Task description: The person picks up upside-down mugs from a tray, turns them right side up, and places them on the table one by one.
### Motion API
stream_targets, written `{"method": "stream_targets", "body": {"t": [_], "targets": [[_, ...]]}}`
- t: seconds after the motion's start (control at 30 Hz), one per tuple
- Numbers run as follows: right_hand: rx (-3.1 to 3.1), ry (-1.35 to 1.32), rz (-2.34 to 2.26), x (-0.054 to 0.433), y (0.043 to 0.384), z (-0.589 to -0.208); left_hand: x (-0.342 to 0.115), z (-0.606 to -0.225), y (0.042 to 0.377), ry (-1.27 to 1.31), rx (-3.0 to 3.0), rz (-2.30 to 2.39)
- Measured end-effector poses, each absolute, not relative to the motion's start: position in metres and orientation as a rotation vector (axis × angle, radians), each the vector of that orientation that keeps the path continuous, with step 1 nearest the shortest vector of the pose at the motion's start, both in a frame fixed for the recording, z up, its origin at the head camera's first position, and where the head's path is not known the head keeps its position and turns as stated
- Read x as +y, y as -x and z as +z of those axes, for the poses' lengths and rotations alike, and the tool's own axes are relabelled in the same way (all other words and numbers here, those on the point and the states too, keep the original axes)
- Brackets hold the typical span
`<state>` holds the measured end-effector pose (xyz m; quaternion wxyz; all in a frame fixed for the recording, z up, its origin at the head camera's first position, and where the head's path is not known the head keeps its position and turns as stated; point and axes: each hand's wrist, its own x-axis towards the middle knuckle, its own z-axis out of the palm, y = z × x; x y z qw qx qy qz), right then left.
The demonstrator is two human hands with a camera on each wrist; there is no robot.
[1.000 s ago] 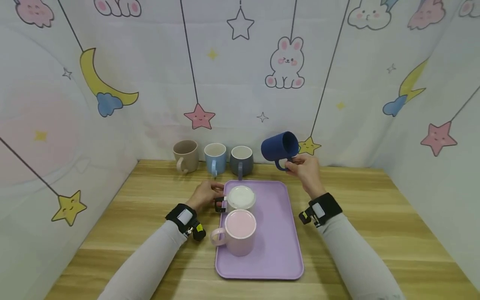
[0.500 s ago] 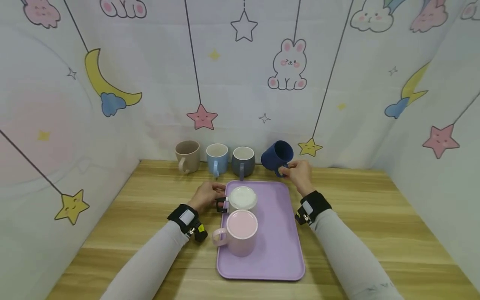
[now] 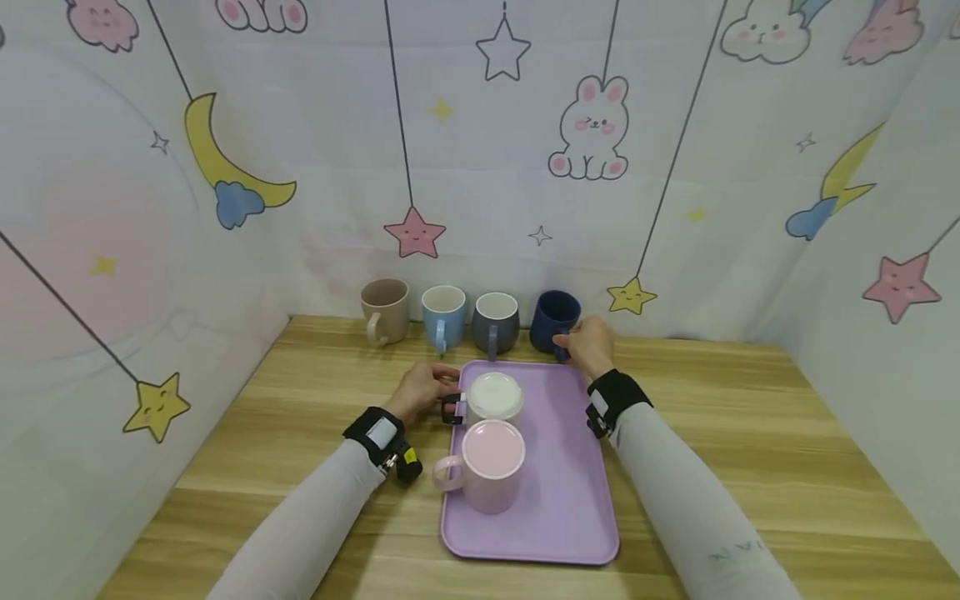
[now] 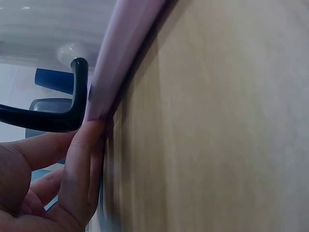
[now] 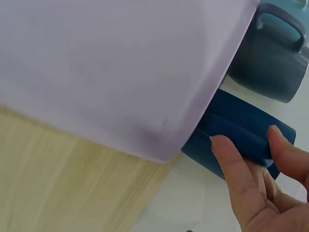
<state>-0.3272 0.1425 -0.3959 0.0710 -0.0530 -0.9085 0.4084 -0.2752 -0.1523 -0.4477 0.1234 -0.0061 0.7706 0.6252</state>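
Note:
My right hand [image 3: 588, 348] pinches the handle of a dark blue mug [image 3: 553, 320], which stands upright, mouth up, at the right end of a row of mugs. In the right wrist view, thumb and fingers lie around that handle [image 5: 241, 140]. My left hand [image 3: 422, 390] has its fingertips at the left rim of a lilac tray [image 3: 558, 500], beside the black handle [image 4: 75, 104] of a white mug. This white mug [image 3: 495, 396] and a pink mug [image 3: 491, 467] stand upside down on the tray, handles pointing left.
Left of the blue mug stand a grey mug [image 3: 496, 323], a light blue mug [image 3: 443, 317] and a beige mug [image 3: 386, 311], all mouth up. Behind the wooden table [image 3: 720, 433] hangs a printed cloth [image 3: 465, 175].
My right hand has lowered the dark blue mug from a tilted pose in the air to upright beside the grey mug. My left hand has stayed at the tray's rim.

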Motion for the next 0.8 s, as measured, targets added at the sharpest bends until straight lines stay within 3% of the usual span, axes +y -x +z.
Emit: {"method": "stream_targets", "body": {"t": [0.8], "targets": [[-2.763,0.216,1.273,0.121,0.333,-0.391,-0.151,-0.447,0.274,0.017,2.264,1.819]]}}
